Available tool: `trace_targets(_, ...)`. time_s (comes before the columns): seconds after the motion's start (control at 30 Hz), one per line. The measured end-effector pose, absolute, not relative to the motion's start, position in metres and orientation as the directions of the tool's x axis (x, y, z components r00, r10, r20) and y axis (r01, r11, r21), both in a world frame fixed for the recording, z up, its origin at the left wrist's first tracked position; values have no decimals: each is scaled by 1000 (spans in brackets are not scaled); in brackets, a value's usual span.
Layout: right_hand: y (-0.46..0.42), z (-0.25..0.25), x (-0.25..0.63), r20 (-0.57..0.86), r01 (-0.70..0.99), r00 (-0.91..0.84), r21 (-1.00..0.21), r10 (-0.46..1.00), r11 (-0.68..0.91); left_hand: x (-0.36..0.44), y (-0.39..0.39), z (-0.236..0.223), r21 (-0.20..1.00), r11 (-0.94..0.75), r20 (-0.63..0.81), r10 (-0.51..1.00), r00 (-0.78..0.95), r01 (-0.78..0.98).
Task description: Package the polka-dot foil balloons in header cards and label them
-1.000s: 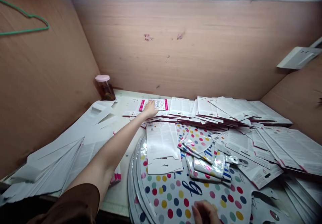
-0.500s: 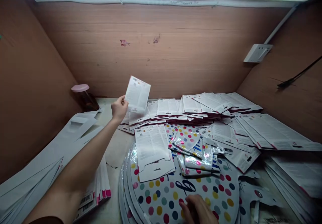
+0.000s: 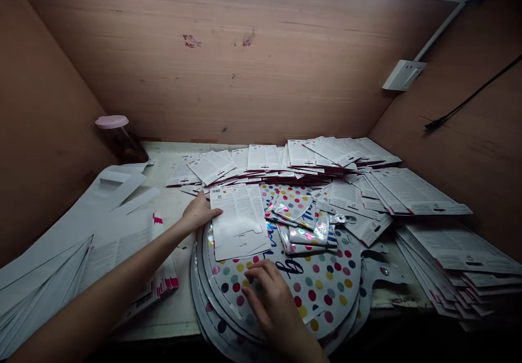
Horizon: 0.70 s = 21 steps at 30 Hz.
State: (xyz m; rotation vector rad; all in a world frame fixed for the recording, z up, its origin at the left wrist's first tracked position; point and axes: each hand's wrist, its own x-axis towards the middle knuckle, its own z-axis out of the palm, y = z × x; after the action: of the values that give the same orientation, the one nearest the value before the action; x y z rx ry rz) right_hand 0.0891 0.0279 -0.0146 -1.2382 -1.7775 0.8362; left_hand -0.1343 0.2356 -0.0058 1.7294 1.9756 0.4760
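The bench (image 3: 163, 211) carries rows of printed paper cards (image 3: 265, 157) and a stack of round polka-dot foil balloons (image 3: 322, 281). The hands are apart and neither is gripping anything: the right hand (image 3: 271, 303) lies spread on the top balloon, while the left hand (image 3: 198, 213) rests against the edge of a white card (image 3: 238, 219) lying on that stack.

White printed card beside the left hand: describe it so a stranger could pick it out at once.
On the bench, find the stack of polka-dot foil balloons. Unlike the cards heaped behind it, the white printed card lies on that stack, with a barcode at its far left corner, a hanger-shaped cutout at its near end, and the left hand at its left edge.
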Motion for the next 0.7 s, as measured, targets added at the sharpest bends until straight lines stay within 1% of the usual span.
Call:
trace_targets(0.07,24,-15,90,163,284,-137,-939,977,196,-145,235,-5,544,179,-147,982,-116,820)
trace_targets(0.13,24,-16,88,62,126,-76,-989,995,72,-148,233,-6,552,202,-155,978,-138,809)
trace_targets(0.2,25,-19,82,-50,-60,-64,-997,997,-54,-144,231,-11,572,220,-144,975,-167,790)
trace_targets(0.27,25,-21,75,-126,-207,-105,-967,987,-145,-138,230,-17,604,238,-130,971,-200,760)
trace_targets(0.3,24,-21,73,-134,-243,-126,-956,983,-162,-136,231,-21,627,247,-126,968,-216,739)
trace_targets(0.37,20,-21,71,-117,-256,-152,-954,982,-153,-135,233,-24,681,263,-128,962,-243,683)
trace_targets(0.43,17,-20,73,-112,-277,-136,-950,984,-146,-136,234,-22,742,279,-142,954,-264,610)
trace_targets(0.5,17,-18,74,-150,-384,-101,-906,984,-177,-136,230,-14,805,287,-149,945,-292,519)
trace_targets(0.57,19,-14,72,-191,-559,-70,-805,979,-197,-131,218,-2,869,264,-134,940,-314,418)
trace_targets(0.63,22,-10,68,-204,-712,-54,-678,977,-181,-122,197,12,925,196,-96,949,-300,325)
trace_targets(0.7,25,-5,63,-205,-803,-18,-580,979,-136,-110,166,23,978,90,-45,971,-233,189)
